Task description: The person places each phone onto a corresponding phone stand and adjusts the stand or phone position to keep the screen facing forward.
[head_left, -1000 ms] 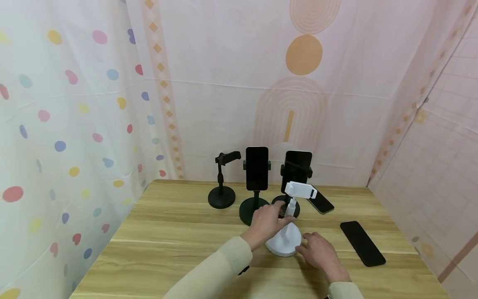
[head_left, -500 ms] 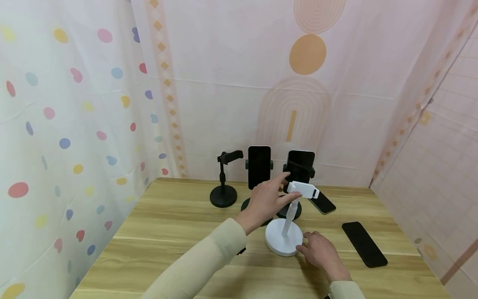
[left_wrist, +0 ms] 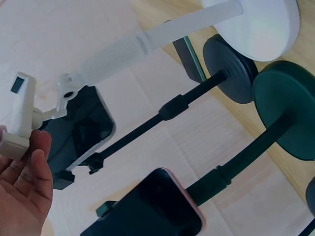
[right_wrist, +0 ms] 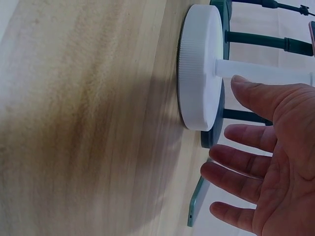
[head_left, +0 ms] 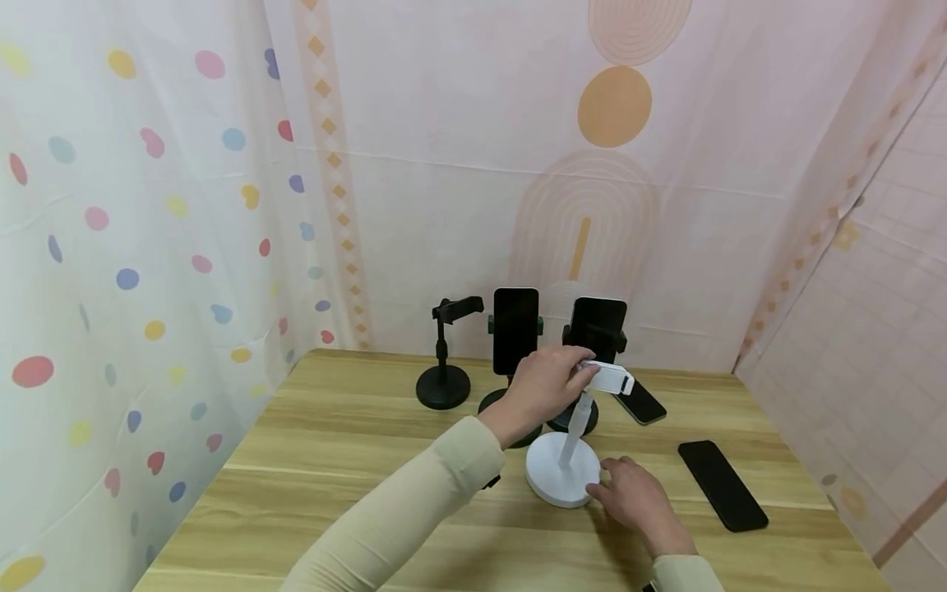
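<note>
A white phone stand stands upright on the table, its empty clamp at the top of the post. My left hand pinches the left end of this clamp between thumb and fingers; in the left wrist view, the fingers curl at the clamp's end. Low beside the round base, on its right, is my right hand. Its fingers are spread and loosely bent in the right wrist view, with the thumb near the base and post. Whether it touches the base I cannot tell.
Behind are a black stand with a bare clamp, a green stand holding a phone and a dark stand holding another phone. One phone lies at the back right, another phone farther right. Curtains hang behind the wooden table.
My left hand has risen from the white stand's post to its clamp and now grips the clamp's left end. The right hand has stayed beside the base.
</note>
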Motion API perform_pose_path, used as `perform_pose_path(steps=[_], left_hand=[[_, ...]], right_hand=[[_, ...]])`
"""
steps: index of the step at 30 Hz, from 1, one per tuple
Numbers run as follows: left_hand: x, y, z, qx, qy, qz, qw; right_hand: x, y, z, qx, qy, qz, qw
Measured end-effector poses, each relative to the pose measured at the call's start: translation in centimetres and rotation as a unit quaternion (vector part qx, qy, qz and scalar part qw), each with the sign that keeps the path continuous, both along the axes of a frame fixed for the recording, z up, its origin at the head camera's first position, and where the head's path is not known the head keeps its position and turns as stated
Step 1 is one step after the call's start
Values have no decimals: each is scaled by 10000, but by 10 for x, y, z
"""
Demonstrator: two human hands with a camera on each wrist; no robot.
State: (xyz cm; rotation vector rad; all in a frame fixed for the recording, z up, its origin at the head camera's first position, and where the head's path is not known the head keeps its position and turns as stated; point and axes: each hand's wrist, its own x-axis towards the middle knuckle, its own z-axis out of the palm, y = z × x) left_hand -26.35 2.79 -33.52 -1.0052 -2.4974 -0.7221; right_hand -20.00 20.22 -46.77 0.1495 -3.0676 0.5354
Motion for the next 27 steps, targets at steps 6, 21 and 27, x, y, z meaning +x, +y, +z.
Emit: perform_pose_path(steps=[6,21,27], left_hand=[[-3,-2,-5,272,-435,-188,9985],[-11,5,-1,-210,-1153,-203,9929],[-12,7,-2,-33,-1305,-258,9911]], right_hand=[[0,0,0,38,10,-30,10000],[-1,0,-1,9,-103,-35,9999],[-3,4,0,58,-253,-47,9997]])
